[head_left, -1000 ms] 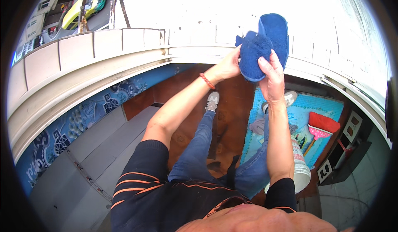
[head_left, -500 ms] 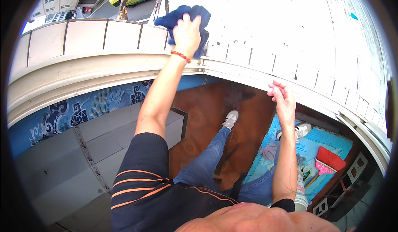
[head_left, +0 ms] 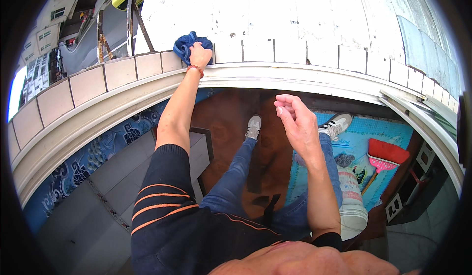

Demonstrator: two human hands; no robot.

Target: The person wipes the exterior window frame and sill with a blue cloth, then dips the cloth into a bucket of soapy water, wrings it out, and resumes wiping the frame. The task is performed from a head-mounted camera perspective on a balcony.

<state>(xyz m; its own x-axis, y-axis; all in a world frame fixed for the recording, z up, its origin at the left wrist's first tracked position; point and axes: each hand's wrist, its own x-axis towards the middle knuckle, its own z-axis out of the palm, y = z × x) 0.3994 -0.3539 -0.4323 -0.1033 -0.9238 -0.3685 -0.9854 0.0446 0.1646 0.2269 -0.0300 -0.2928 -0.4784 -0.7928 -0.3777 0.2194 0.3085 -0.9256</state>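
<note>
Item: one blue cloth (head_left: pixel 182 47), bunched into folds, in the upper left-centre of the frame. It lay on the light-tiled ledge (head_left: pixel 150 64), where the ledge turned, just beyond the white window frame (head_left: pixel 236 74). Handling, as judged: light, limp and soft, not fragile, apt to fold under pressure; best taken by the gathered middle, with the palm spread over the bulk so that no loose edge trailed.

Left hand (head_left: pixel 200 56): set on the right part of the cloth, back of the hand uppermost, fingers bent over the fabric. Whether they pinched a fold or only pressed down could not be told, as the fingertips were partly hidden. The arm ran up from the dark, orange-striped sleeve (head_left: pixel 167 196), reaching forward with little bend at the elbow; a red beaded bracelet (head_left: pixel 195 70) circled the wrist.

Right hand (head_left: pixel 298 122): held nothing, near the frame's centre, below the window frame and apart from it. Fingers lay close together and gently curled, pointing up and left, the thumb set a little away from them. The forearm rose from the lower right.

Also listed, right side: a white bucket (head_left: pixel 354 217), a red-bristled broom (head_left: pixel 387 152) and a turquoise mat (head_left: pixel 364 130).
</note>
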